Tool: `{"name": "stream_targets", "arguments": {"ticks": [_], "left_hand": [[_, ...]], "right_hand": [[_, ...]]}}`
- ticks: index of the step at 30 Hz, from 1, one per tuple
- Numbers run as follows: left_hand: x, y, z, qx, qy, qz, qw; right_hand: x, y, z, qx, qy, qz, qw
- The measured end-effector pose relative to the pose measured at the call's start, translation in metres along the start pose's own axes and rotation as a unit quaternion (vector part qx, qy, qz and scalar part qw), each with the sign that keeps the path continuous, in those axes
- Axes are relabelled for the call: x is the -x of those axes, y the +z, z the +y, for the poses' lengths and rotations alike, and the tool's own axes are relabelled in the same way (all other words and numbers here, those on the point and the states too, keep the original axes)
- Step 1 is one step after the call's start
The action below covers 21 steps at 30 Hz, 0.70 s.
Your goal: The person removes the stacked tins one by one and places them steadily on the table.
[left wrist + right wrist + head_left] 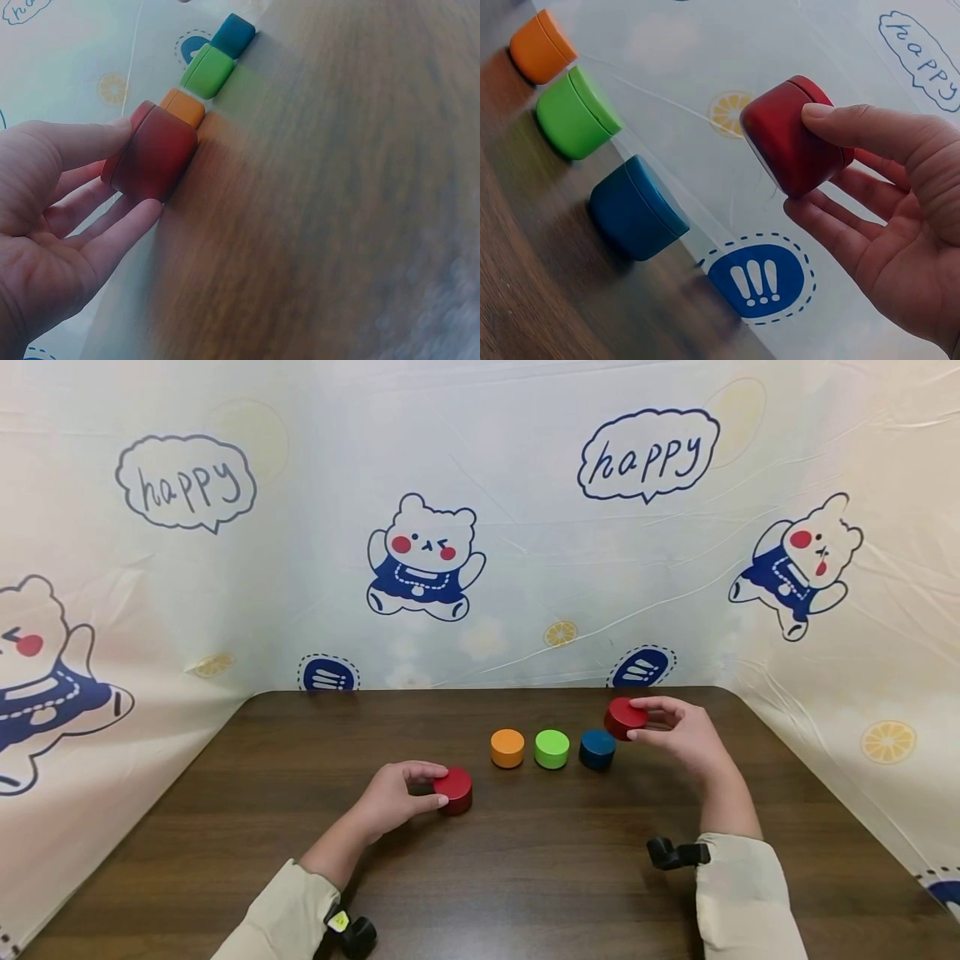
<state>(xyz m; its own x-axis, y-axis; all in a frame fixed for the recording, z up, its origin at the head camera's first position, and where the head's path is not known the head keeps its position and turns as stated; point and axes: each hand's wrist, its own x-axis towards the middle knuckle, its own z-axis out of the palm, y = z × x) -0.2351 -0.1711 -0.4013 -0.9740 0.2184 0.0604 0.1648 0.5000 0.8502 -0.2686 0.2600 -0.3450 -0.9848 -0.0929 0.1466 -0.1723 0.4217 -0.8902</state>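
Observation:
My left hand [395, 793] pinches a small round red case [454, 791] between thumb and fingers, low over the table. The left wrist view shows that red case [156, 150] with a thin seam near its top; I cannot tell whether it touches the wood. Farther right, my right hand [686, 733] grips a second round red case [625, 718]. It is raised off the table, tilted in the right wrist view [791, 139]. Between the hands, an orange case [507, 748], a green case [552, 749] and a dark blue case [597, 749] stand in a row, apart from one another.
A dark brown wooden table [540, 877] carries everything. Behind it and at both sides hangs a pale curtain [525, 468] printed with cartoon bears, lemon slices and "happy" bubbles. Black wrist devices sit at the left cuff [357, 935] and right cuff [675, 853].

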Motion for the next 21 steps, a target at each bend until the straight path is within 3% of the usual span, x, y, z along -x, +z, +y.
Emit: {"name": "stream_targets", "arguments": {"ticks": [21], "left_hand": [[-0.001,0.001,-0.002,0.001,-0.001,0.001,1.0]], "right_hand": [[0.0,-0.008,0.019,0.024,0.025,0.011,0.999]]}}
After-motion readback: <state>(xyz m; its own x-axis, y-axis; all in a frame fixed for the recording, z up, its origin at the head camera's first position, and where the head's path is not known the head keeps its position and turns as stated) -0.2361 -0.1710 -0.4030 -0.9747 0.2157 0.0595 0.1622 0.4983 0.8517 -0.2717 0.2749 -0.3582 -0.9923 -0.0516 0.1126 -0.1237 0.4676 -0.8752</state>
